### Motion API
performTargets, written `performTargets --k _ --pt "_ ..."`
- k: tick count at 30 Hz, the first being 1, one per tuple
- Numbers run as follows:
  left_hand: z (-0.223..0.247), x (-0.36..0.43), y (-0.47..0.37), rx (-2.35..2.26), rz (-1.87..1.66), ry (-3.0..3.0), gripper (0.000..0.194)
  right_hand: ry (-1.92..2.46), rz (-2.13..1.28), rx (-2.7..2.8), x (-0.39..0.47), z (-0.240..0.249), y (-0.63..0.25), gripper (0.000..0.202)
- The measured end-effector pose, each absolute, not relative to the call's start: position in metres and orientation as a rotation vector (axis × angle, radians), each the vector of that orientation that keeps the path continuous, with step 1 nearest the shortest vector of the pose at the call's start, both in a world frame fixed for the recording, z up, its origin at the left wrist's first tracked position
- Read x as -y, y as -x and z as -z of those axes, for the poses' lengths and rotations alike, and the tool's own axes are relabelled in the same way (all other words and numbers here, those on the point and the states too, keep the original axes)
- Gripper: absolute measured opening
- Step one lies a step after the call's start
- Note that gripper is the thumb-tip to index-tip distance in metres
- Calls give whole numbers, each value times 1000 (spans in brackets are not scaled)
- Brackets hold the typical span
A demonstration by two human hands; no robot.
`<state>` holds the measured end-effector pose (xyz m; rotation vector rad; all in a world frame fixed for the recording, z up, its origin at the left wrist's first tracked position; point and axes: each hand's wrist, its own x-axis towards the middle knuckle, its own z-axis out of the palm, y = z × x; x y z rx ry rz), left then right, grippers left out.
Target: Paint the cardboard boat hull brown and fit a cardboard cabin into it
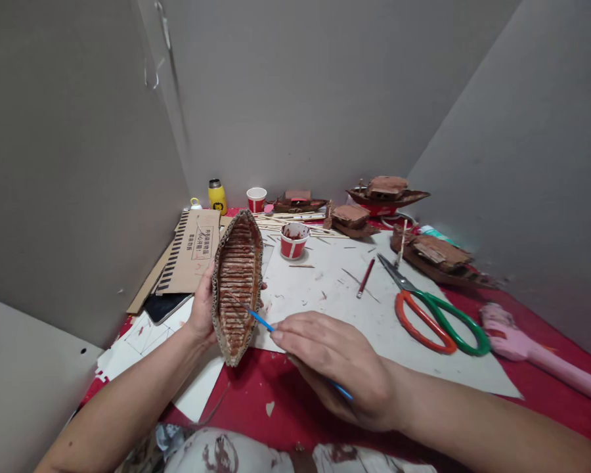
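My left hand [204,305] grips a boat-shaped cardboard hull [237,263] from behind and the left side, its fingers mostly hidden. The hull is tilted up with its ribbed inside facing me; reddish-brown paint covers much of the inside, and the rim is bare corrugated cardboard. In my right hand [335,361] is a thin blue paintbrush [261,320], pinched between thumb and fingers. Its tip reaches into the lower part of the hull. Beyond the hull stands a red and white paper cup [294,242] with dark red paint smeared inside.
Scissors [423,309] and a dark red pencil-like stick [366,278] lie on white paper [320,282]. Several brown model boats [438,256] stand behind. A pink tool [546,355] is at right. Flattened cardboard [192,249], a phone [165,306] and a yellow bottle [217,197] are left.
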<state>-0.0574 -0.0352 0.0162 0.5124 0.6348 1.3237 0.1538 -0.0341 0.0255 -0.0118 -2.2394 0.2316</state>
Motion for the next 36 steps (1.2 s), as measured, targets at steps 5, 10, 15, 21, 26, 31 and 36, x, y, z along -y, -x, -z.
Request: performTargets --k 5,10,15,21,26,31,36 --pt "-13 36 57 -602 -1274 -512 57 -123 -369 2289 33 -22 -149 37" --pt "-12 35 57 -620 -1273 -481 61 -57 -377 2202 29 -21 -148 39" --pt "-10 35 57 -614 -1263 -478 59 19 -264 2215 22 -19 -151 42" --pt "-10 33 60 -657 -1357 -524 54 99 -196 2169 25 -25 -160 42" --pt "-8 34 56 -618 -1291 -456 56 9 -290 2226 30 -24 -152 42" --pt "-11 35 57 -631 -1292 -463 58 -84 -467 2233 38 -22 -147 38" --pt "-14 35 60 -605 -1313 -452 64 -72 -491 2199 43 -26 -151 41"
